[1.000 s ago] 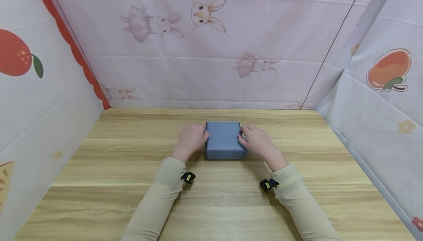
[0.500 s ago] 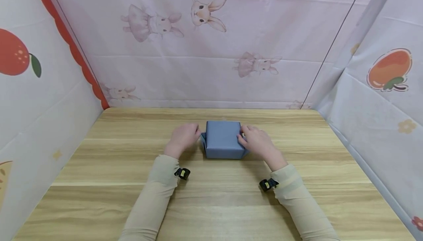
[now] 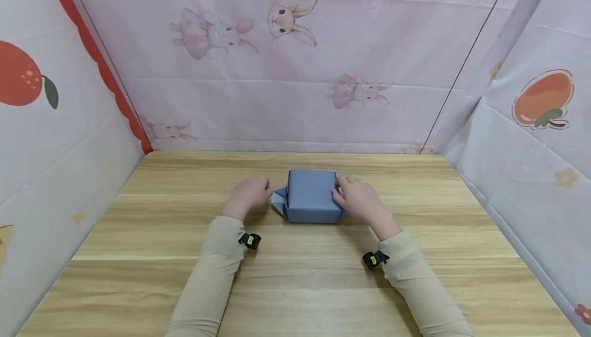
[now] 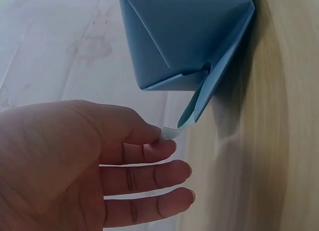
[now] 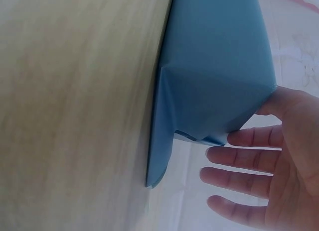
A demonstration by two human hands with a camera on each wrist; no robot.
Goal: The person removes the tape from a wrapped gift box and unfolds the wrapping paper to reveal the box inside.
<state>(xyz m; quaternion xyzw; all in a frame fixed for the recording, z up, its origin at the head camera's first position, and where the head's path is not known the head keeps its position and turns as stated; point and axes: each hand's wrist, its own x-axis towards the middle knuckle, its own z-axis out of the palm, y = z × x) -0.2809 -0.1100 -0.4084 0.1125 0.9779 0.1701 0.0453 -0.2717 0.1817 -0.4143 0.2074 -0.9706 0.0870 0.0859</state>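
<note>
A box wrapped in blue paper [image 3: 312,189] sits on the table toward its far side. At the box's left end a folded paper flap [image 4: 215,84] sticks out, and a short whitish strip of tape [image 4: 171,133] runs from its tip. My left hand [image 3: 248,195] pinches that strip between thumb and index finger, the other fingers extended. My right hand [image 3: 362,198] is at the box's right end, thumb over the upper edge and index fingertip touching the folded paper; its other fingers are straight and apart. Another flap [image 5: 160,141] juts out low on that end.
The wood-grain table [image 3: 304,285] stretches around the box on all sides. A pale cloth with printed rabbits [image 3: 286,96] hangs behind it, and fruit-printed cloths stand at left and right. Each wrist carries a small black camera.
My left hand has moved left, away from the box, and the left flap now shows folded outward beside it. My right hand and the box have stayed in place.
</note>
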